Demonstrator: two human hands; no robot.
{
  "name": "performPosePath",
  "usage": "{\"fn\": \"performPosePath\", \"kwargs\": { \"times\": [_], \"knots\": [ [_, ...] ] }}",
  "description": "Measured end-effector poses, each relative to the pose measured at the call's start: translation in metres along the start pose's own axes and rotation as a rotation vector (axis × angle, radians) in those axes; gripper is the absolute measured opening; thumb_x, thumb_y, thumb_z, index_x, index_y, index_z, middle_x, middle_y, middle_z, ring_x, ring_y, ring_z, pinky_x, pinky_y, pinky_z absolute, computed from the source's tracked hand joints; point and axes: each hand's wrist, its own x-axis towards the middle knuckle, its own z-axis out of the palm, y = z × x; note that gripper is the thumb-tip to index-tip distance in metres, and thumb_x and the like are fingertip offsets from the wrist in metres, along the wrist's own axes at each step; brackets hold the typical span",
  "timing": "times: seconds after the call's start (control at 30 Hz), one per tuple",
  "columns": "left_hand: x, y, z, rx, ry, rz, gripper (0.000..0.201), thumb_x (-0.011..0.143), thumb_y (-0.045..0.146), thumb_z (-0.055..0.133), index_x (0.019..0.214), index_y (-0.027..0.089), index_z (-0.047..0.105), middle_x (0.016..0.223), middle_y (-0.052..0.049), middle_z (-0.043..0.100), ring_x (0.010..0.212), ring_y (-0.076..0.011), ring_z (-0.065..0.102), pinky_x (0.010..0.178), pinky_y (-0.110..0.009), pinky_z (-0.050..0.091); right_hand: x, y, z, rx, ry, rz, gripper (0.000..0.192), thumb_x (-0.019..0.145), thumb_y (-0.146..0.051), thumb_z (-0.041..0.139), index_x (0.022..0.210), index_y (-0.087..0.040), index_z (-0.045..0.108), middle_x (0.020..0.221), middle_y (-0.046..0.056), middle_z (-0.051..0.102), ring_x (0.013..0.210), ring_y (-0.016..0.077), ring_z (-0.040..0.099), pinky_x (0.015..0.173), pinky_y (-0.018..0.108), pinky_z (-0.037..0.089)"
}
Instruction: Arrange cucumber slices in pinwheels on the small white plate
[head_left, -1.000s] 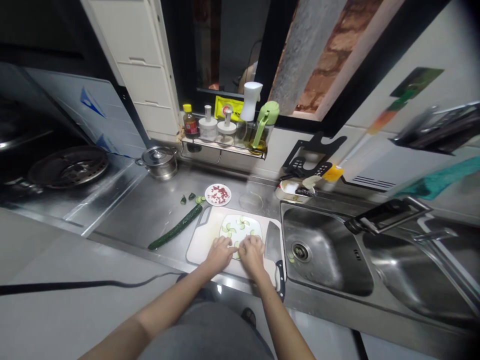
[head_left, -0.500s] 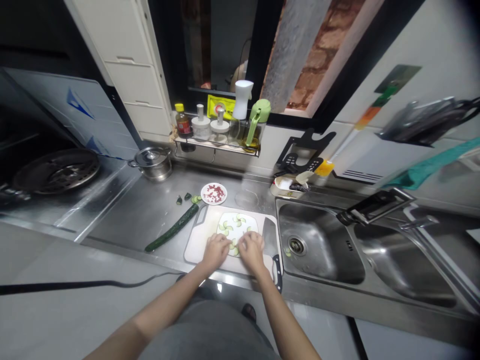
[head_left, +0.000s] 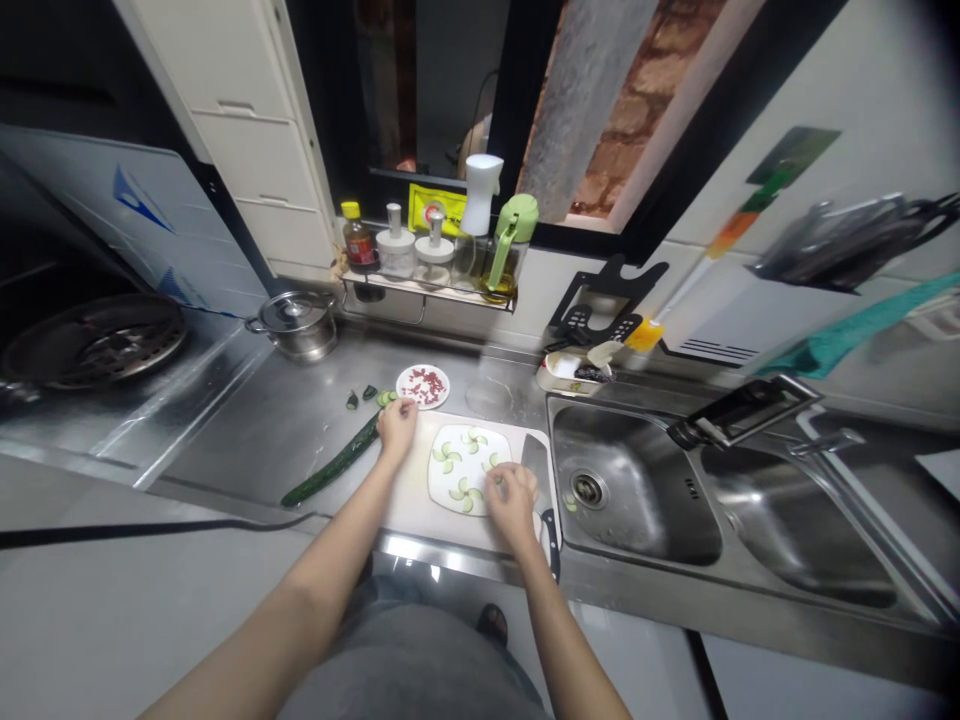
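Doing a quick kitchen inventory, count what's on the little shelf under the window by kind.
Brown bottle: 1
White-lidded jars: 2
White-topped bottle: 1
Green-lidded oil jug: 1
Total: 5

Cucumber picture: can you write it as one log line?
left hand: at cucumber tip | right hand: on plate rim | knife: lying beside plate

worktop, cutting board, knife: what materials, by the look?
Worktop: likely stainless steel, brushed grey, with soft reflections. Cutting board: probably plastic, matte white, with a moulded handle slot. Knife: bright metal blade, probably steel; dark handle, material unclear.
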Motion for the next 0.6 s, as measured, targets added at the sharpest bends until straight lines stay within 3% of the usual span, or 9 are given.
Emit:
{"fn": "performPosePath", "kwargs": {
  "times": [0.07,0.2,0.4,0.6],
  "knots": [
    [0.019,0.005,0.0,0.1,-0.023,-0.116,0.03,0.088,0.031,0.051,0.111,0.024,0.069,0.112,-0.008,0.069,0.106,-0.0237,0.059,0.089,-0.033,0.041,-0.001,0.002,0.001,0.019,0.02,-0.015,0.019,0.086,-0.025,0.049,0.076,-0.02,0.065,0.096,0.007,0.064,0.099,0.0239,0.05,0.093,0.036,0.033],
    [0.048,0.013,0.001,0.318,-0.181,-0.154,0.03,0.089,0.033,0.05,0.109,0.026,0.072,0.115,-0.011,0.069,0.112,-0.0304,0.055,0.092,-0.041,0.038,-0.003,0.007,0.002,0.032,0.054,-0.031,0.017,0.084,-0.024,0.051,0.076,-0.02,0.065,0.096,0.007,0.064,0.099,0.0244,0.05,0.093,0.037,0.033],
    [0.074,0.014,0.008,0.54,-0.335,-0.014,0.036,0.092,0.034,0.043,0.107,0.021,0.073,0.118,-0.016,0.067,0.11,-0.032,0.055,0.089,-0.042,0.036,-0.006,0.014,-0.001,0.005,0.071,-0.047,0.018,0.086,-0.024,0.05,0.076,-0.02,0.065,0.096,0.007,0.063,0.098,0.0244,0.051,0.092,0.038,0.033],
    [0.083,0.01,0.016,0.588,-0.38,0.06,0.034,0.09,0.032,0.045,0.104,0.019,0.073,0.114,-0.017,0.067,0.109,-0.0314,0.055,0.089,-0.041,0.035,-0.009,0.02,-0.003,-0.025,0.09,-0.044,0.017,0.086,-0.025,0.051,0.077,-0.02,0.065,0.095,0.007,0.062,0.096,0.0241,0.051,0.091,0.038,0.033]
  ]
}}
